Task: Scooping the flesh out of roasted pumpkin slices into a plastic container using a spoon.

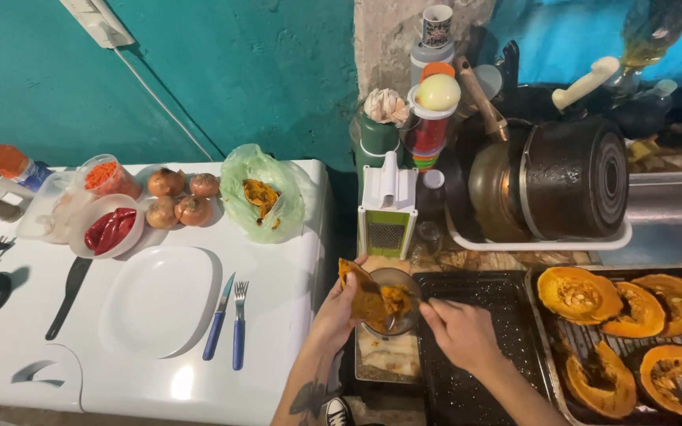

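left hand point(333, 315) holds squash piece point(361, 293); right hand point(459, 331) seemingly grips a utensil, by white table point(278, 315), teal wall point(238, 71).

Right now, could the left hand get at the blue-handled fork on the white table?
Probably not at once: the left hand holds a roasted squash piece over a glass bowl. The way to the fork looks free, with bare table between.

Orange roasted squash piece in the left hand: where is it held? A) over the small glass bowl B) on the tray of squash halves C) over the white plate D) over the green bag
A: the left hand tilts the orange roasted squash piece over the small glass bowl, with the right hand beside it.
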